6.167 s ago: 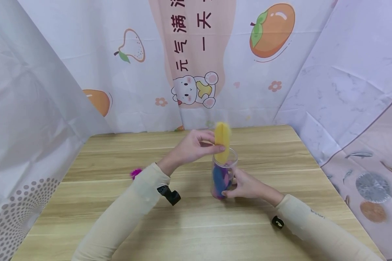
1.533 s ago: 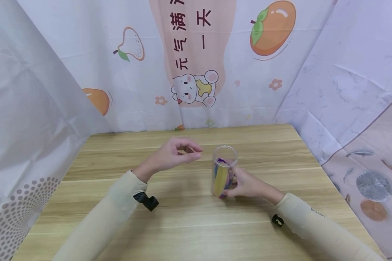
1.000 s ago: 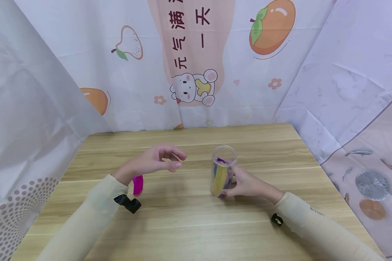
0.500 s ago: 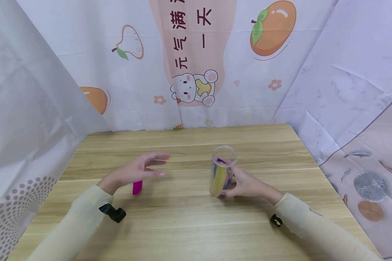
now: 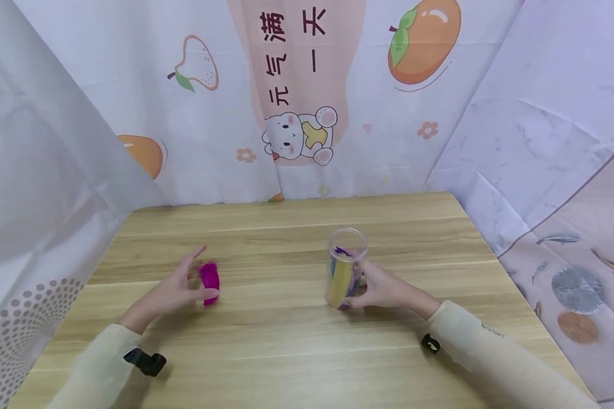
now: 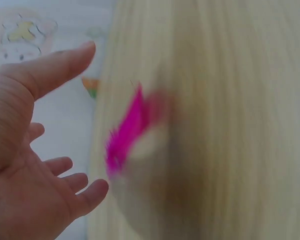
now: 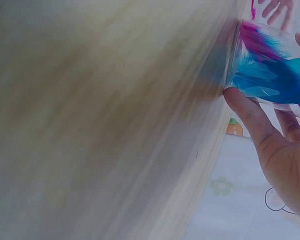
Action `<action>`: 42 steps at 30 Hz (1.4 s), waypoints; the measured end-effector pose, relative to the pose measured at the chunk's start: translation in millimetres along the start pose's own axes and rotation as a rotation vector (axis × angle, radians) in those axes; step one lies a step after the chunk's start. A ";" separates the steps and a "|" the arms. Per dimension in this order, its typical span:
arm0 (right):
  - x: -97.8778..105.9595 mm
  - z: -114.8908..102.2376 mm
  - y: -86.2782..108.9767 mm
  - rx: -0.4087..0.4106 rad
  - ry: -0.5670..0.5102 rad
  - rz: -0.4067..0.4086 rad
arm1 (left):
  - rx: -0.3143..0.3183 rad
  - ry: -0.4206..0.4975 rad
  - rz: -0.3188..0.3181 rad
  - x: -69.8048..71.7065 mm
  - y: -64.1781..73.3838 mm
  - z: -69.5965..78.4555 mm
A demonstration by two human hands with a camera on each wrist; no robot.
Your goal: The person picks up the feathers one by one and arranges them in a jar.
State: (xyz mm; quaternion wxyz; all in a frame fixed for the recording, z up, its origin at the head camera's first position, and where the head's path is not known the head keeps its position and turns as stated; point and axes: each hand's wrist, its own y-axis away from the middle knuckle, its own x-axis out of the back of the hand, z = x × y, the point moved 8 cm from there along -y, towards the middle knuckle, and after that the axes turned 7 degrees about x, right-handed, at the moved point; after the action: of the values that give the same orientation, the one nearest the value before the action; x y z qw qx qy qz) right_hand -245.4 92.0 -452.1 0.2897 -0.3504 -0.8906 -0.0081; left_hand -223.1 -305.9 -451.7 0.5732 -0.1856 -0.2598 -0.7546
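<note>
A magenta feather [image 5: 210,279] lies on the left part of the table, its vane curved and its base fluffy. My left hand [image 5: 173,292] reaches over the table right beside it, thumb and fingers spread around it in the head view. In the left wrist view that feather [image 6: 126,134] is blurred, in front of the outstretched fingers. My right hand [image 5: 386,291] grips the lower side of a clear, lidless jar [image 5: 361,251], which stands upright. Inside are several feathers, a yellow feather [image 5: 340,281] foremost; the right wrist view shows a blue feather [image 7: 280,80] through the wall.
The wood-grain table [image 5: 286,352] ends at the back against a printed curtain [image 5: 194,142]. More patterned cloth [image 5: 552,272] hangs along the right side, and a dotted cloth [image 5: 36,318] along the left.
Earlier my left hand put the yellow feather into the jar. Since then it has moved left, away from the jar, to the magenta feather. The right hand has kept its grip on the jar.
</note>
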 end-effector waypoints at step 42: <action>-1.2 1.3 2.2 0.029 -0.017 -0.005 | -0.008 -0.184 0.113 -5.7 -9.0 -9.2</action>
State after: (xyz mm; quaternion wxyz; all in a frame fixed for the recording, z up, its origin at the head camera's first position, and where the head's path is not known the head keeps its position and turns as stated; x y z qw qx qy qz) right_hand -244.0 93.2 -454.2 0.2873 -0.3442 -0.8938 0.0070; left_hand -230.1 -305.2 -463.9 0.5879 -0.2708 -0.2976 -0.7018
